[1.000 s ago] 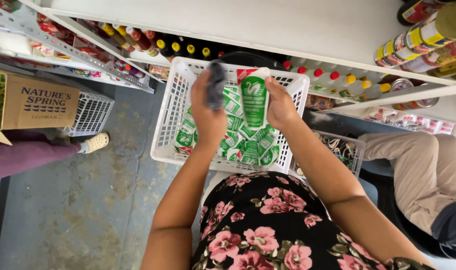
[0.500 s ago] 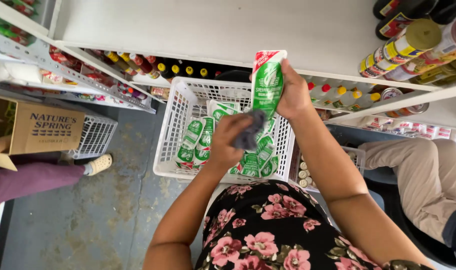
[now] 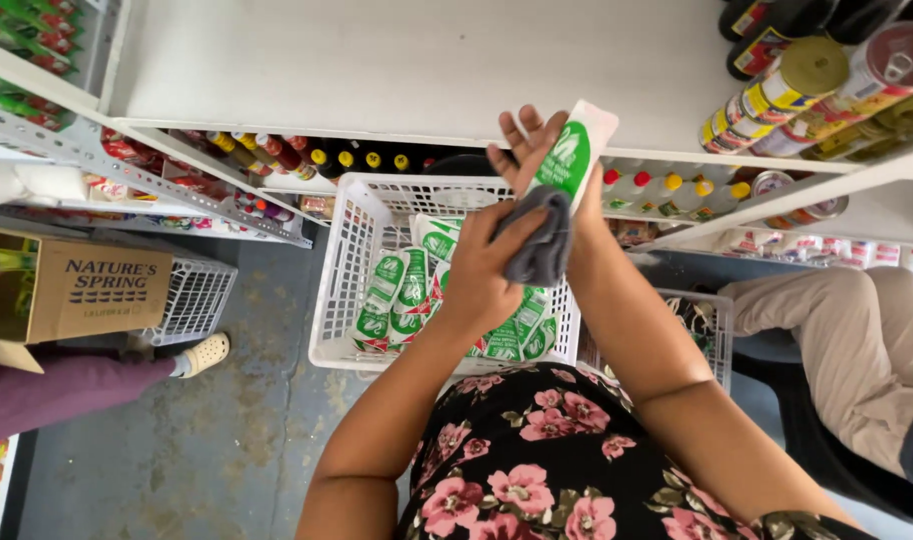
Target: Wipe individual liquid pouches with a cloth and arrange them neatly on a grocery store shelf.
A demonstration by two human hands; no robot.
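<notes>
pouch (image 3: 575,152) held upright over the white basket (image 3: 349,262), wiped with a grey cloth (image 3: 540,248).
your right hand (image 3: 537,160) pinches it in loose, spread fingers; left hand (image 3: 484,270) grips the cloth. firm wiping could knock it loose.

Green-and-white flat plastic sachet pouch (image 3: 575,152), upright, slightly tilted, raised above white plastic lattice basket (image 3: 349,262), pinched in right hand (image 3: 533,150). Crumpled grey cloth rag (image 3: 541,240) pressed against pouch's lower end, gripped by left hand (image 3: 482,265).
</notes>
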